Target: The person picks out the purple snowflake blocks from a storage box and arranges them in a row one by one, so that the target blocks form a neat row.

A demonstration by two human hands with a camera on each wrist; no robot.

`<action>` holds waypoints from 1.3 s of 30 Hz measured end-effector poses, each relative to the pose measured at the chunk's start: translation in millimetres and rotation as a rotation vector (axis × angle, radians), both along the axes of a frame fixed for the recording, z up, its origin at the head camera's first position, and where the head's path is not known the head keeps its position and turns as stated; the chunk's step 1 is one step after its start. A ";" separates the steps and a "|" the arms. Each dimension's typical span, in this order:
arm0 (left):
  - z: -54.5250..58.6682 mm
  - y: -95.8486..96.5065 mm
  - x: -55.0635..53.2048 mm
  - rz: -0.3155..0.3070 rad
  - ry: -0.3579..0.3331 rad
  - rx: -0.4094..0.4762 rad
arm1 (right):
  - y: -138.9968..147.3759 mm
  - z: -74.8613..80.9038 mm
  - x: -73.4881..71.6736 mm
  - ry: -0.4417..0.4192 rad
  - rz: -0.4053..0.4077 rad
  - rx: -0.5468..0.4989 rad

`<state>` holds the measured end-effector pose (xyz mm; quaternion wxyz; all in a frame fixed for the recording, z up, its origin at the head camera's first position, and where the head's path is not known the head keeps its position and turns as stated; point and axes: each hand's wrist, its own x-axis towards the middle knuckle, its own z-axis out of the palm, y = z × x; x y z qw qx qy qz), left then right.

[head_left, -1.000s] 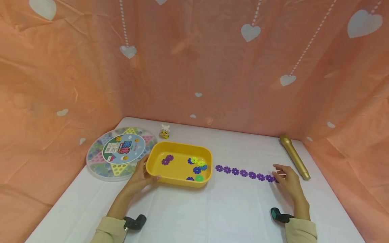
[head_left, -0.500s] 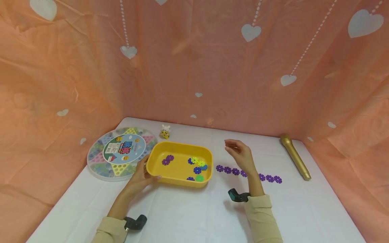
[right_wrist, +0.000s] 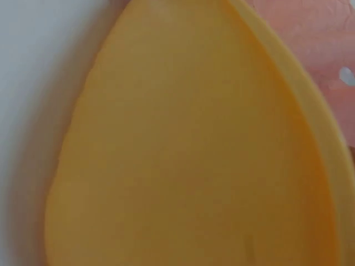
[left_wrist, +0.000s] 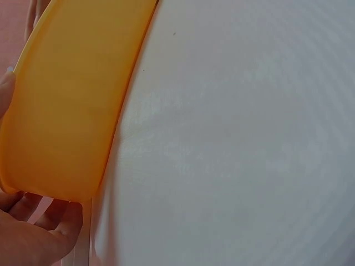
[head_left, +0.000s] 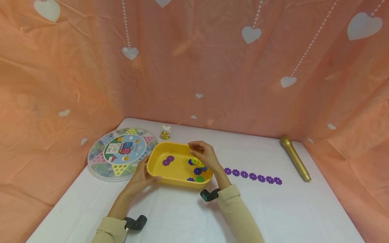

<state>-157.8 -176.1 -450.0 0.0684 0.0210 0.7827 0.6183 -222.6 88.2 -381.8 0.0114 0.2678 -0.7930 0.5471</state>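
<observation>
My left hand (head_left: pixel 140 179) grips the left end of a yellow plastic tray (head_left: pixel 177 182), with the thumb at its near side. In the left wrist view, the fingers curl around the tray's end wall (left_wrist: pixel 66 111). My right hand (head_left: pixel 207 157) hovers over the tray's right end, fingers loosely bent, nothing seen in them. Below it lie blue, yellow and green snowflake discs (head_left: pixel 197 171), partly covered by the hand. Two purple snowflake discs (head_left: pixel 166 162) rest at the tray's left. A row of purple snowflake discs (head_left: pixel 253 176) runs rightward on the table; my right forearm hides its left end.
A round Chinese checkers box (head_left: pixel 124 149) lies left of the tray, close to my left hand. Behind the tray stands a small toy figure (head_left: pixel 165 132). A gold microphone (head_left: pixel 294 158) lies at the far right. Pink cloth (head_left: pixel 225 84) walls the white table.
My right hand has left the right end of the purple row and swung left to above the tray. The rightmost disc now shows uncovered. My left hand keeps its hold on the tray.
</observation>
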 end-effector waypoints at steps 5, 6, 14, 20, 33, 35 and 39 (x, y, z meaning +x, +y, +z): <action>-0.5 -0.1 0.1 -0.007 0.006 0.004 | -18.5 -11.6 -12.3 -0.004 0.028 -0.006; -0.4 0.0 0.2 -0.001 0.001 0.003 | -21.6 -15.3 -15.9 -0.003 0.030 -0.002; -0.2 -1.1 0.0 0.000 -0.024 0.011 | -43.4 -33.7 -32.0 -0.050 -0.008 0.068; 0.9 -1.0 -0.3 -0.002 -0.009 0.007 | -55.7 -40.1 -31.5 -0.031 -0.007 0.104; 5.0 -0.6 2.0 -0.008 -0.005 0.010 | -59.2 -58.5 -41.1 -0.024 0.159 0.293; 4.6 -0.8 1.5 -0.007 -0.008 0.014 | -58.5 -60.9 -41.1 -0.049 0.178 0.355; 3.6 -1.3 1.2 -0.011 -0.006 0.022 | -57.3 -64.4 -40.5 -0.116 0.167 0.441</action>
